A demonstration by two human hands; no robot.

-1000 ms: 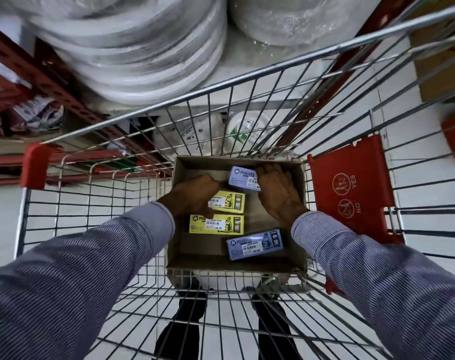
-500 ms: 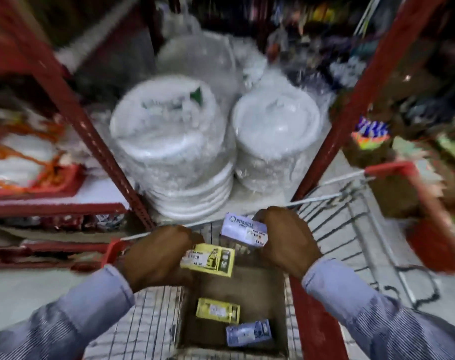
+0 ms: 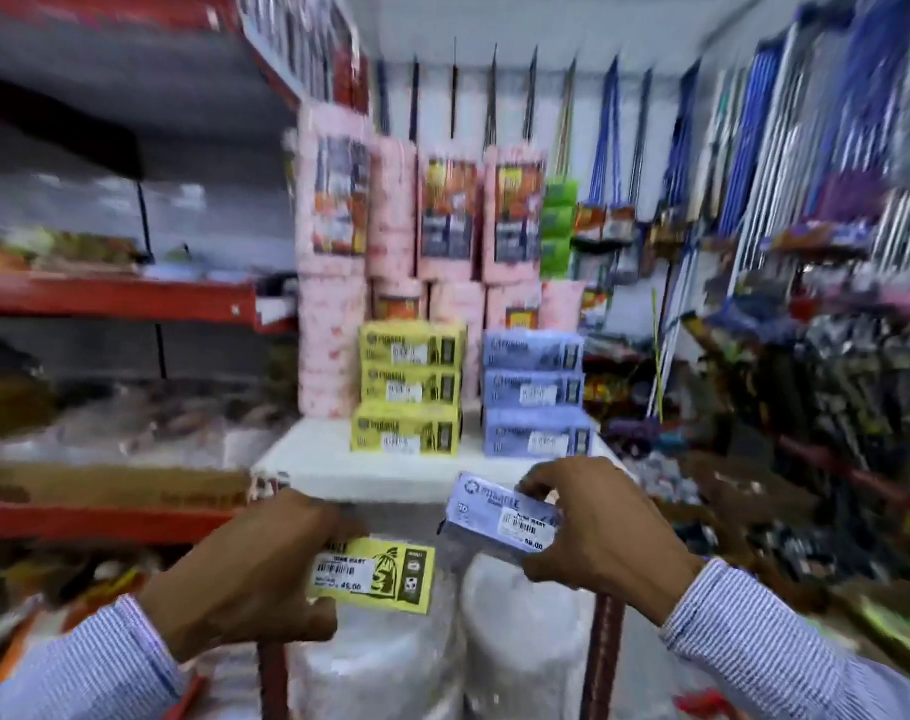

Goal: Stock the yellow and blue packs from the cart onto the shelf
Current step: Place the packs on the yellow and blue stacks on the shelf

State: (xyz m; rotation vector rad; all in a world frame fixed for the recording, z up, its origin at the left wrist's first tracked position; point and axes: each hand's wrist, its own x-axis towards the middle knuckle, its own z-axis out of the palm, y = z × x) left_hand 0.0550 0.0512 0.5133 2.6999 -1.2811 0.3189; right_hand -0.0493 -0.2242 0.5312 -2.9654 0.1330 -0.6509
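My left hand (image 3: 245, 574) grips a yellow pack (image 3: 377, 574) by its left end, low in the middle of the view. My right hand (image 3: 606, 543) holds a blue pack (image 3: 499, 514) by its right end, slightly higher. Both packs hover just below the front edge of a white shelf (image 3: 312, 459). On that shelf stands a stack of three yellow packs (image 3: 408, 389) and, to its right, a stack of three blue packs (image 3: 533, 392). The cart is out of view.
Pink wrapped rolls (image 3: 333, 304) stand behind and left of the stacks. Red shelf rails (image 3: 115, 296) run along the left. Brooms and mops (image 3: 754, 148) hang at the right. White wrapped plate stacks (image 3: 520, 641) sit on the level beneath my hands.
Both hands lifted the yellow and blue packs out of the box in the cart and raised them. My view swung up from the cart to the shelf with the stacked packs.
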